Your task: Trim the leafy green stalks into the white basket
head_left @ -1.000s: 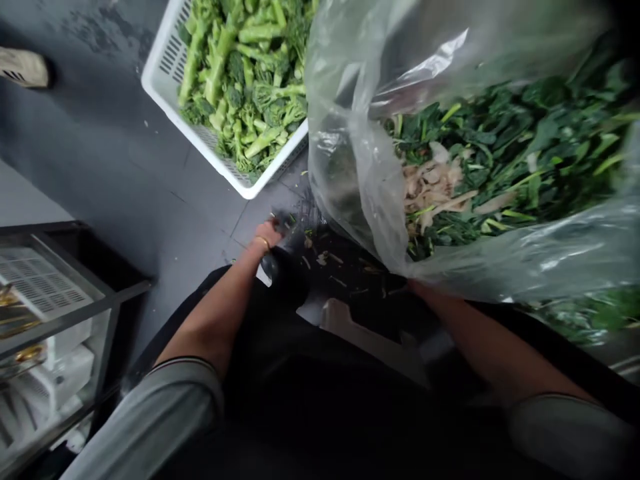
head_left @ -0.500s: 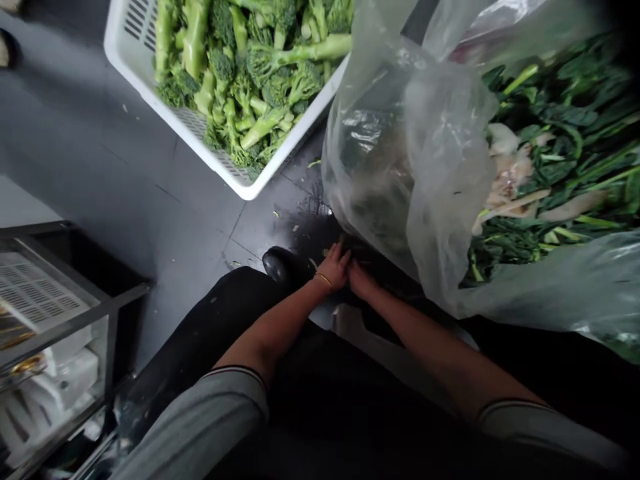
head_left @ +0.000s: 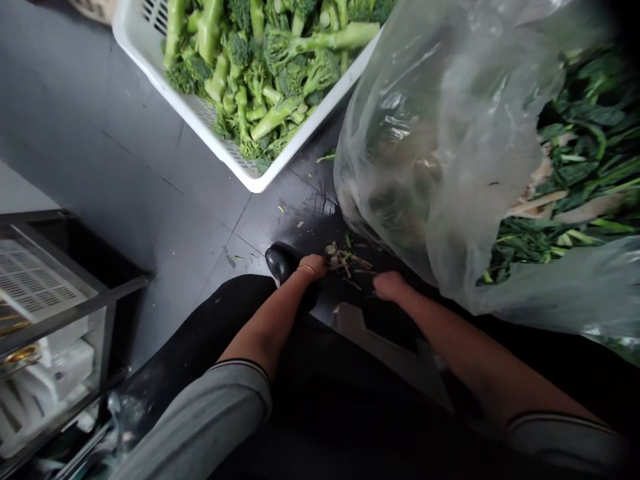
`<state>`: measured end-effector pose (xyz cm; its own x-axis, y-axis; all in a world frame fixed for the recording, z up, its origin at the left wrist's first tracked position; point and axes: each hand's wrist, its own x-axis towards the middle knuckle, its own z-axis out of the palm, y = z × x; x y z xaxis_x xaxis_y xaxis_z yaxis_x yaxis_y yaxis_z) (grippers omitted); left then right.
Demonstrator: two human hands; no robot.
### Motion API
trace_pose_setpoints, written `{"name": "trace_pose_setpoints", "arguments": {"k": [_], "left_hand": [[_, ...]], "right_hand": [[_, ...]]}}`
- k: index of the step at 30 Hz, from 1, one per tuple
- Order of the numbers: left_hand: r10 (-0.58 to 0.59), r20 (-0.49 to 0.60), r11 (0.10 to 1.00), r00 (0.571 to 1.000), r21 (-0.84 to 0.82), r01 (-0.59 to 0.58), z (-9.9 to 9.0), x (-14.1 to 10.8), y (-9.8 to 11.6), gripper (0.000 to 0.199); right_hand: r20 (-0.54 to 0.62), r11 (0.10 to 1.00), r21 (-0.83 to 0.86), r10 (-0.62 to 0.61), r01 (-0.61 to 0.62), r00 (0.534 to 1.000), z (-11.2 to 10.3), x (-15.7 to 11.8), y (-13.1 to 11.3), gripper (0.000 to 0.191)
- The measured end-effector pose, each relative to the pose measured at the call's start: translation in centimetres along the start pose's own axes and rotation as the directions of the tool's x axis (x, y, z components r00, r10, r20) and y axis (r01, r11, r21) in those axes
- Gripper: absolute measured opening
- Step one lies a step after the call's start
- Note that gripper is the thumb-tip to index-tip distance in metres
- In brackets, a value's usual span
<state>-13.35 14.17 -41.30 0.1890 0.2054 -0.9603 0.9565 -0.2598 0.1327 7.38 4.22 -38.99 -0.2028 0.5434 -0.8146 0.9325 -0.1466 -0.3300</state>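
Observation:
A small heap of vegetable scraps (head_left: 345,259), with pale stalks and bits of green, lies on the dark floor between my hands. At its left edge is my left hand (head_left: 314,265), a gold-coloured bangle on the wrist. Its fingers point down and away from me and are hidden. My right hand (head_left: 390,287) is a little apart from the heap on the right, low over the floor and blurred. How its fingers lie does not show, nor whether either hand holds anything.
A white plastic crate (head_left: 255,180) of broccoli (head_left: 273,80) stands ahead. To the right is a large clear plastic bag (head_left: 450,167) with leafy greens (head_left: 590,160). My black shoe (head_left: 279,261) is beside my left hand. A metal rack (head_left: 110,293) stands at the left.
My hands were together over the floor and have moved apart, the left one leftward and the right one rightward. The scrap heap between them now shows. The view has shifted slightly.

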Motion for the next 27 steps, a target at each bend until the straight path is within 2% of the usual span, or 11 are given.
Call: {"name": "trace_pose_setpoints", "arguments": {"k": [2,4,7,10,13,16,19,23,27], "left_hand": [[0.026,-0.029,1.0,0.999,-0.004,-0.026,-0.7,0.2,0.3,0.034],[0.023,-0.057,1.0,0.998,-0.003,-0.023,-1.6,0.1,0.1,0.04],[-0.027,-0.101,1.0,0.995,0.007,0.028,-1.8,-0.6,-0.6,0.064],[-0.039,-0.153,0.999,0.987,0.03,0.044,-0.1,-1.3,-0.4,0.085],[-0.028,-0.176,0.999,0.984,0.04,0.035,1.8,-1.5,0.5,0.072],[-0.052,-0.189,0.999,0.981,-0.003,0.053,2.3,-0.9,1.5,0.058],[-0.086,-0.243,0.986,0.966,-0.157,0.048,1.7,0.0,2.5,0.055],[-0.151,-0.326,0.901,0.933,-0.434,-0.006,0.8,1.0,3.3,0.038],[-0.154,-0.241,0.821,0.958,-0.571,-0.012,-0.9,0.1,2.9,0.021]], "right_hand": [[0.082,0.998,-0.003,-0.063,0.063,0.995,-0.7,2.8,-2.1,0.029],[0.102,0.996,-0.003,-0.088,0.089,0.991,-1.9,3.6,-2.9,0.028],[0.019,0.999,-0.029,-0.016,0.016,1.0,-3.1,2.1,-1.5,0.042],[-0.088,0.995,-0.09,0.034,-0.042,0.996,-3.0,0.6,0.5,0.072],[-0.08,0.99,-0.138,0.004,-0.015,0.997,-2.1,1.7,0.2,0.088],[-0.02,0.983,-0.163,-0.092,0.088,0.996,-1.3,3.9,-2.3,0.076],[0.013,0.985,-0.097,-0.14,0.141,0.99,-1.1,5.6,-5.0,0.058],[0.066,0.995,0.043,-0.089,0.086,0.994,-1.5,7.1,-6.8,0.047],[0.08,0.991,0.084,-0.112,0.105,0.99,-3.0,6.9,-7.5,0.033]]}}
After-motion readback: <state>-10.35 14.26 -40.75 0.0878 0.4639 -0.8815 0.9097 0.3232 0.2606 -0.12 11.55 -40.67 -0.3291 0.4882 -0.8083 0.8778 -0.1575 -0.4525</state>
